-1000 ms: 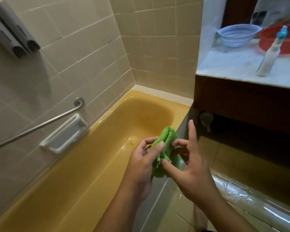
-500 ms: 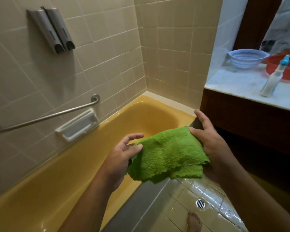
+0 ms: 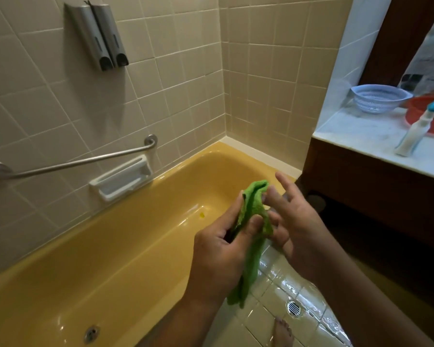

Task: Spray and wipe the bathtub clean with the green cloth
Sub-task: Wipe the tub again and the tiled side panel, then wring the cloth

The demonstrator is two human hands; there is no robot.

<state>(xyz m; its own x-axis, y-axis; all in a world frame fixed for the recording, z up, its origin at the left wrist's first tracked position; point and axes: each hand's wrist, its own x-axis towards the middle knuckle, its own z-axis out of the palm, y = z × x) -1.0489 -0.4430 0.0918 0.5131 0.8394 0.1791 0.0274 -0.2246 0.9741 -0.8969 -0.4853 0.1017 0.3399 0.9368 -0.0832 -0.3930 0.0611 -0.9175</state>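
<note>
The green cloth hangs folded lengthwise over the near rim of the yellow bathtub. My left hand grips it in the middle, thumb pressed against the fabric. My right hand is beside it on the right, lower fingers touching the cloth's edge, upper fingers spread out straight. A white spray bottle with a blue nozzle stands on the marble counter at the right, away from both hands.
A grab bar and a white soap dish are fixed to the tiled wall. Two soap dispensers hang above. A white colander and a red basin sit on the counter. Wet floor tiles with a drain lie below.
The cloth was spread wide between both hands half a second ago; now it is folded narrow and hangs from my left hand. My right hand has let go of its corner.
</note>
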